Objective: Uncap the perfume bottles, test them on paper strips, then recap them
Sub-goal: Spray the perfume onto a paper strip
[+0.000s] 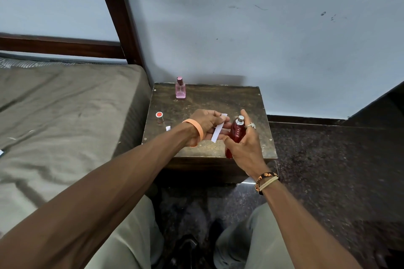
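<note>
The person sits over the small wooden table point(220, 98). The left hand point(204, 123) pinches a white paper strip point(218, 130) between thumb and fingertips, close beside the silver nozzle of the red perfume bottle point(235, 134), so that, I judge, the mist lands on paper and not the tabletop. The right hand point(246, 148) is wrapped round that bottle, holding it over the table's front part with the forefinger raised by the sprayer, seemingly ready to press. The red cap point(159, 116) sits well apart near the table's left edge, out of the spray yet handy for recapping; a scrap of white paper point(168, 128) lies just beside it. The pink bottle point(180, 89) stands capped at the back by the wall; the bed point(65, 105) flanks the left; nothing stands between strip and nozzle.
</note>
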Tool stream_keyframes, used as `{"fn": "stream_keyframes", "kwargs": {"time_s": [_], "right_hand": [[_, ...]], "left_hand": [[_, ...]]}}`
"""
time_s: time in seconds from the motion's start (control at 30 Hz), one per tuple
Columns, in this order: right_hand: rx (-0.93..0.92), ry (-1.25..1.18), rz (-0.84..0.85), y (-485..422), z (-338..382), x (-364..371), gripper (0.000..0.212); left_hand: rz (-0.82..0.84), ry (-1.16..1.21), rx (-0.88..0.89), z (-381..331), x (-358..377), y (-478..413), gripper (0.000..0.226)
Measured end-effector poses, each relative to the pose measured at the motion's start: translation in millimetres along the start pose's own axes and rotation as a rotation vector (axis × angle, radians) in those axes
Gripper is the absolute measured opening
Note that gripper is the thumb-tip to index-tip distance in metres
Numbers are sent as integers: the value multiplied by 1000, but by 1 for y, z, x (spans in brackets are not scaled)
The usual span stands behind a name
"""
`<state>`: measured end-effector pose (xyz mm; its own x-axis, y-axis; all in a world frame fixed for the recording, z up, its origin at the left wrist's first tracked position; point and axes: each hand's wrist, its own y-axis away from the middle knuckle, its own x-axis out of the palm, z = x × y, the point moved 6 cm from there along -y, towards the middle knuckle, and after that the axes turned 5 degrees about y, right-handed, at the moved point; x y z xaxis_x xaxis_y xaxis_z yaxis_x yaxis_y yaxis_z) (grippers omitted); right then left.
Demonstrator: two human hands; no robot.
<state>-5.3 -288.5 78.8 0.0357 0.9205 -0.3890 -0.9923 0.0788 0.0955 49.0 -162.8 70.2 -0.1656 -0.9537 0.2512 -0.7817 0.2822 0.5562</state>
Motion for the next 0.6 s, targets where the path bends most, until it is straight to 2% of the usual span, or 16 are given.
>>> {"fn": "stream_keyframes", "kwargs": {"time_s": [0.3, 0.6], "right_hand": [[62, 11, -48, -17, -29, -13, 88], [95, 34, -132, -53, -56, -41, 91]], "left_hand": [[-25, 40, -7, 23, 21, -34, 11], [-36, 50, 10, 30, 54, -74, 12]]}}
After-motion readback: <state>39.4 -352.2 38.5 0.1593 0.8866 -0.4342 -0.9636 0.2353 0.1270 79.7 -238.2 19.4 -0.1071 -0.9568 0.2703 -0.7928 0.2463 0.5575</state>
